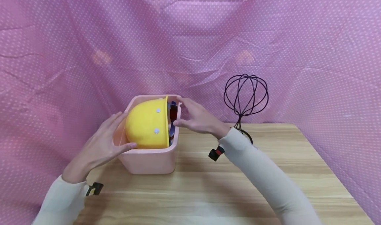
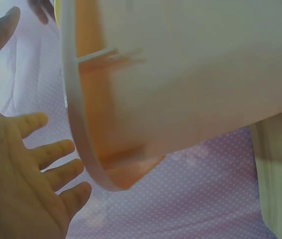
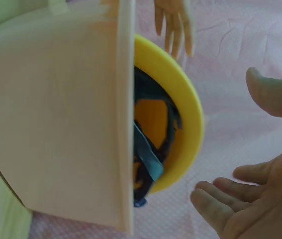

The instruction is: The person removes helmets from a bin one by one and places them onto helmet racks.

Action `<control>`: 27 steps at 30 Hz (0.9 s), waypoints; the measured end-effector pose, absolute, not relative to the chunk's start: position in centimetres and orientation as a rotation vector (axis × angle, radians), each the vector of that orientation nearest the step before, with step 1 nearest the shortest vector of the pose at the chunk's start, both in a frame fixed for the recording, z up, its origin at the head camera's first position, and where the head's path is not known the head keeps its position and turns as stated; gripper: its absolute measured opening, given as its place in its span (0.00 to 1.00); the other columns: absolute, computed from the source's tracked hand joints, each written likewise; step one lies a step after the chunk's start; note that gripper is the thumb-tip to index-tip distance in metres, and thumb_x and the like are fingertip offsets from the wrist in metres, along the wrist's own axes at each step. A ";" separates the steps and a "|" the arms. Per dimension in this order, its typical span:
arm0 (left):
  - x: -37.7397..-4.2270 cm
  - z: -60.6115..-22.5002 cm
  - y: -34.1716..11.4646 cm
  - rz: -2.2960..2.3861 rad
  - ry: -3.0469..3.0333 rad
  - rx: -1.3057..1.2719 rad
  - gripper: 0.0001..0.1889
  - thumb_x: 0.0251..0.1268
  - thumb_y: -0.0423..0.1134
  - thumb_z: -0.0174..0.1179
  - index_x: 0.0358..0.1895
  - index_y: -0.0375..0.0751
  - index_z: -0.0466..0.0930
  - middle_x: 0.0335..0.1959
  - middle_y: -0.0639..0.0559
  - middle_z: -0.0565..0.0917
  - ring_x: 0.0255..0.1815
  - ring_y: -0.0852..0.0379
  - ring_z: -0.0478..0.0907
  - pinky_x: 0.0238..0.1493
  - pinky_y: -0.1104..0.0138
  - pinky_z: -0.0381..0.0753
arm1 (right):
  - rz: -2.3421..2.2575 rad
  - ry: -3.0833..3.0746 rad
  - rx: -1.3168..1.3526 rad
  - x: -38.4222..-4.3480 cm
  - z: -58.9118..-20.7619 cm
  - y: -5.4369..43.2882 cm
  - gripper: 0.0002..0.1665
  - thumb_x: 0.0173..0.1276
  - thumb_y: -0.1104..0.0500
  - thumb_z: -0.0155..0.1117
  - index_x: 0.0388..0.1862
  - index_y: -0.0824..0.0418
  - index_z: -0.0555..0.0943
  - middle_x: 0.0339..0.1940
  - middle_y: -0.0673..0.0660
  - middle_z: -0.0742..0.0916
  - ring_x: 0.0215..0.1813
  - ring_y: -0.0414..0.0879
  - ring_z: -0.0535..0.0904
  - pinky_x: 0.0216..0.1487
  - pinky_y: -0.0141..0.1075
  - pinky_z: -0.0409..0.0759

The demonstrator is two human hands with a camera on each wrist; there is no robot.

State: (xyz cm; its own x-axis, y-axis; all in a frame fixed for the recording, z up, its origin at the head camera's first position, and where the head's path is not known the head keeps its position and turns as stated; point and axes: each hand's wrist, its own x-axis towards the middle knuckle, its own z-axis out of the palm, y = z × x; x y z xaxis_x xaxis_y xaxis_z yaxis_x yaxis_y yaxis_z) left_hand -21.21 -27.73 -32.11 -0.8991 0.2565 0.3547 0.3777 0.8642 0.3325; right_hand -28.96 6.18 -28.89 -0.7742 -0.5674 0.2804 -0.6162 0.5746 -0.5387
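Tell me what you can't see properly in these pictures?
- Bin bottom: in the head view the helmet fills it.
- Helmet straps: half hidden by the bin wall in the right wrist view.
- Helmet in the left wrist view: the bin blocks nearly all of it.
- Wire stand base: the right sleeve covers it in the head view.
- Left hand palm: it faces away in the head view, so touch on the helmet is unclear.

Even, soft overhead light fills my head view; two glare patches mark the pink backdrop [image 1: 190, 36]. Edges bow outward. Both wrist views are dim, hazy and close-range blurred.
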 end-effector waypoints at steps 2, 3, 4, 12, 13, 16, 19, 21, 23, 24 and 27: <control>-21.4 -32.4 -27.9 -0.625 -2.731 -0.486 0.56 0.53 0.64 0.72 0.83 0.62 0.47 0.83 0.43 0.55 0.82 0.36 0.54 0.72 0.29 0.59 | 1.038 -2.757 1.006 -29.1 -29.2 5.5 0.52 0.66 0.39 0.68 0.82 0.54 0.57 0.77 0.55 0.73 0.73 0.51 0.73 0.73 0.50 0.75; -21.4 -32.5 -28.0 -0.643 -2.730 -0.491 0.56 0.54 0.63 0.72 0.83 0.61 0.47 0.83 0.43 0.56 0.81 0.36 0.54 0.72 0.29 0.59 | 1.070 -2.777 1.001 -29.2 -29.3 5.2 0.52 0.66 0.40 0.68 0.82 0.54 0.58 0.75 0.54 0.74 0.72 0.50 0.75 0.71 0.49 0.77; -21.4 -32.6 -28.1 -0.665 -2.729 -0.494 0.56 0.54 0.62 0.72 0.83 0.60 0.47 0.82 0.42 0.56 0.81 0.35 0.55 0.72 0.30 0.58 | 1.101 -2.795 0.994 -29.2 -29.5 4.9 0.51 0.66 0.41 0.69 0.81 0.56 0.58 0.74 0.55 0.76 0.71 0.51 0.76 0.70 0.48 0.78; -21.4 -33.9 -28.9 -0.777 -2.771 -0.457 0.58 0.53 0.61 0.74 0.82 0.47 0.50 0.80 0.34 0.58 0.79 0.32 0.57 0.73 0.31 0.58 | 1.163 -2.907 1.009 -29.4 -30.5 2.4 0.44 0.66 0.44 0.70 0.76 0.54 0.64 0.56 0.50 0.84 0.56 0.43 0.81 0.62 0.38 0.82; -21.4 -34.1 -29.0 -0.771 -2.772 -0.461 0.58 0.53 0.61 0.74 0.82 0.44 0.51 0.80 0.34 0.59 0.78 0.32 0.58 0.73 0.31 0.59 | 1.168 -2.919 1.010 -29.4 -30.6 2.2 0.45 0.66 0.45 0.70 0.76 0.54 0.64 0.55 0.50 0.85 0.55 0.42 0.81 0.61 0.38 0.82; -21.2 -34.6 -29.1 -0.734 -2.767 -0.465 0.58 0.52 0.61 0.74 0.79 0.34 0.54 0.78 0.32 0.60 0.77 0.32 0.59 0.73 0.33 0.59 | 1.168 -2.952 1.009 -29.4 -30.8 1.6 0.45 0.65 0.46 0.71 0.76 0.53 0.63 0.55 0.49 0.85 0.54 0.40 0.82 0.60 0.36 0.83; -21.0 -34.9 -29.4 -0.687 -2.778 -0.458 0.59 0.53 0.61 0.73 0.79 0.30 0.53 0.78 0.28 0.59 0.78 0.28 0.58 0.74 0.33 0.59 | 1.161 -2.975 1.004 -29.3 -30.8 1.1 0.43 0.65 0.47 0.73 0.74 0.54 0.64 0.56 0.51 0.86 0.56 0.42 0.84 0.59 0.35 0.84; -20.9 -35.0 -29.6 -0.675 -2.784 -0.445 0.59 0.54 0.61 0.73 0.80 0.31 0.52 0.79 0.28 0.58 0.79 0.28 0.56 0.74 0.33 0.57 | 1.135 -2.988 0.991 -29.3 -30.6 0.9 0.43 0.64 0.47 0.73 0.73 0.55 0.64 0.56 0.52 0.87 0.57 0.43 0.85 0.58 0.34 0.84; -20.8 -35.1 -29.8 -0.663 -2.789 -0.430 0.59 0.54 0.61 0.73 0.80 0.31 0.51 0.79 0.27 0.57 0.79 0.27 0.55 0.75 0.32 0.57 | 1.137 -3.002 0.984 -29.3 -30.5 0.6 0.44 0.64 0.48 0.74 0.73 0.57 0.64 0.57 0.54 0.86 0.58 0.44 0.84 0.58 0.35 0.84; -20.7 -35.1 -29.9 -0.667 -2.788 -0.425 0.59 0.54 0.61 0.73 0.80 0.31 0.51 0.79 0.27 0.57 0.79 0.27 0.55 0.74 0.32 0.57 | 1.133 -3.012 0.981 -29.3 -30.4 0.5 0.44 0.64 0.49 0.74 0.74 0.57 0.64 0.58 0.54 0.86 0.58 0.45 0.84 0.58 0.35 0.84; -20.8 -35.2 -30.0 -0.662 -2.782 -0.418 0.59 0.54 0.61 0.73 0.79 0.29 0.52 0.80 0.29 0.56 0.78 0.27 0.57 0.72 0.31 0.60 | 1.143 -3.035 0.957 -29.3 -30.0 0.4 0.43 0.64 0.50 0.74 0.73 0.57 0.64 0.57 0.53 0.86 0.57 0.43 0.83 0.59 0.35 0.83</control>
State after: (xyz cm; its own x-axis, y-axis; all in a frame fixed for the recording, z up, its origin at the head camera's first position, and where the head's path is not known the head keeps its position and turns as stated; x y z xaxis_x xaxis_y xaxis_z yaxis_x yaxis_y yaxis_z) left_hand -20.78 -29.97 -35.18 -0.9273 0.2169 0.3051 0.3312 0.8554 0.3983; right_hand -29.32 0.35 -30.04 -0.8133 -0.5813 -0.0247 -0.4206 0.6167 -0.6654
